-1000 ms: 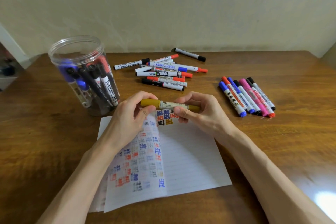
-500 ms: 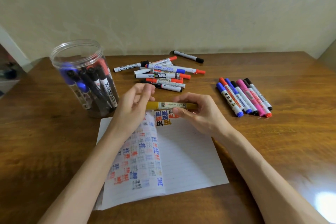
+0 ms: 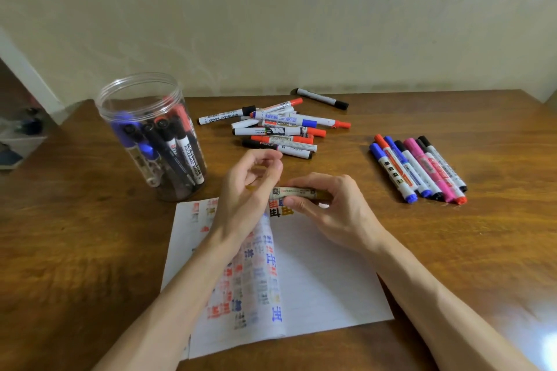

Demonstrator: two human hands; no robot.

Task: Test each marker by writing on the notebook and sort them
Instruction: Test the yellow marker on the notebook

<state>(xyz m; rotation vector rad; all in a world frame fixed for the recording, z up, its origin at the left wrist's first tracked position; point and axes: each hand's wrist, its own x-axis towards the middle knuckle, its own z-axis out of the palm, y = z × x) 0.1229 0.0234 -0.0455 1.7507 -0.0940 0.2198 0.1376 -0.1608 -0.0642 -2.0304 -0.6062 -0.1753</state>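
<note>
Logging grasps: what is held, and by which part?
The right hand pinches the yellow marker by its labelled barrel; the left hand holds nothing visible.

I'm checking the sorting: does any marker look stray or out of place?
One black-capped marker lies alone by the wall, apart from the loose pile and the neat row on the right. Nothing looks spilled.

You have one notebook point(image 3: 325, 280) at six o'clock and one clear jar point(image 3: 141, 93) at ten o'clock; the markers inside it overlap too much to count. One yellow marker point(image 3: 297, 192) is at the centre. At twelve o'clock you see a pile point(image 3: 280, 132) of eight or nine markers, with one black marker point(image 3: 321, 98) alone behind it. At two o'clock lies a row point(image 3: 419, 169) of seven markers, as far as I can count.
</note>
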